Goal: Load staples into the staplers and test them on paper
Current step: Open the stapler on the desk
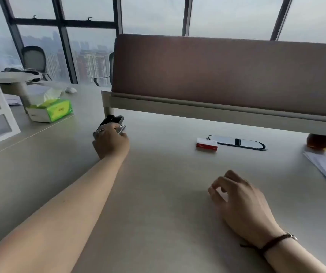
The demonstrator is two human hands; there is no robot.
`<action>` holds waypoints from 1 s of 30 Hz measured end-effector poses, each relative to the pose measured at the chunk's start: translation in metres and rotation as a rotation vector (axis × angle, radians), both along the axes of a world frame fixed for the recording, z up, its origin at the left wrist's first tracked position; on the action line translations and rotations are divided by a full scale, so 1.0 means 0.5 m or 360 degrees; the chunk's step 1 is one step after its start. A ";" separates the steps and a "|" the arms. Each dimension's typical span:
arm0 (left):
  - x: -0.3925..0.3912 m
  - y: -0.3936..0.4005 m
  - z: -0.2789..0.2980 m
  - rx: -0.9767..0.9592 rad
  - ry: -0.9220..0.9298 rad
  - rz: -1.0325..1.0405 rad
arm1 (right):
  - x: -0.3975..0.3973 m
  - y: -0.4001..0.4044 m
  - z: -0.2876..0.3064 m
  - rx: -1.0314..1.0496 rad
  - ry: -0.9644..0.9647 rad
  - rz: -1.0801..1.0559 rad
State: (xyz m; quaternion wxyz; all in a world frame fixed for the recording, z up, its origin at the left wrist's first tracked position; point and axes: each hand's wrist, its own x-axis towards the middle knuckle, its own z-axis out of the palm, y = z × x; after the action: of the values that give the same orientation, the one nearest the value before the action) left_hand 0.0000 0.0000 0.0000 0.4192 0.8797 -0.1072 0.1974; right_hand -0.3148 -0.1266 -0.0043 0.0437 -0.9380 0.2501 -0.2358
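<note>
Head: left hand grips stapler.

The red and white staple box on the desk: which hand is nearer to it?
Right. The right hand rests on the desk in front of the staple box, slightly to its right. The left hand is far to its left, gripping the stapler.

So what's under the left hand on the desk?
A black and silver stapler, gripped by the left hand. Its rear and base are covered by the fingers.
</note>
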 end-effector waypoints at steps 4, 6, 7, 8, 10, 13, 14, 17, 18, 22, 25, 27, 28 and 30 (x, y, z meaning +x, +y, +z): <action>0.046 -0.012 -0.004 0.0207 0.0071 0.0147 | 0.003 -0.003 0.004 0.0086 -0.0014 0.0043; 0.056 -0.015 -0.012 0.0222 0.0090 0.0166 | 0.005 -0.007 0.000 0.0115 -0.0011 0.0059; 0.057 -0.014 -0.013 0.0224 0.0095 0.0175 | 0.005 -0.009 -0.002 0.0121 -0.0007 0.0054; 0.056 -0.015 -0.013 0.0214 0.0097 0.0173 | 0.004 -0.009 0.000 0.0155 0.0018 0.0031; 0.049 -0.015 -0.011 0.0227 0.0097 0.0157 | 0.003 -0.009 0.001 0.0175 0.0018 0.0032; 0.019 -0.019 -0.007 0.0322 0.0032 0.0008 | 0.004 -0.007 0.003 0.0214 0.0003 0.0005; 0.001 -0.021 -0.006 0.0361 0.0015 -0.0080 | 0.004 -0.007 0.004 0.0216 0.0013 -0.0007; -0.077 -0.021 -0.007 0.0389 0.0027 -0.0387 | 0.003 -0.004 0.007 0.0221 0.0022 -0.0039; -0.107 -0.016 -0.007 0.0371 0.0049 -0.0479 | 0.001 -0.002 0.008 0.0224 0.0023 -0.0040; -0.232 0.010 -0.018 0.0331 0.0040 -0.0947 | -0.014 0.011 0.008 0.0256 0.0050 -0.0068; -0.320 0.036 -0.029 0.0358 -0.0087 -0.1256 | -0.053 0.024 0.010 0.0403 0.0055 -0.0067; -0.364 0.052 -0.029 0.0352 -0.0144 -0.1420 | -0.087 0.030 0.010 0.0498 0.0065 -0.0056; -0.382 0.059 -0.027 0.0344 -0.0150 -0.1485 | -0.104 0.032 0.011 0.0527 0.0073 -0.0049; -0.419 0.068 -0.019 0.0335 -0.0118 -0.1581 | -0.138 0.036 0.013 0.0591 0.0051 -0.0027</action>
State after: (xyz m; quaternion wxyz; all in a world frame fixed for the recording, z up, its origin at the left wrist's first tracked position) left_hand -0.2094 0.0341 -0.0097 0.3674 0.7524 -0.5467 -0.0067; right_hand -0.3837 -0.1084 0.0023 0.2103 -0.9153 0.2979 -0.1711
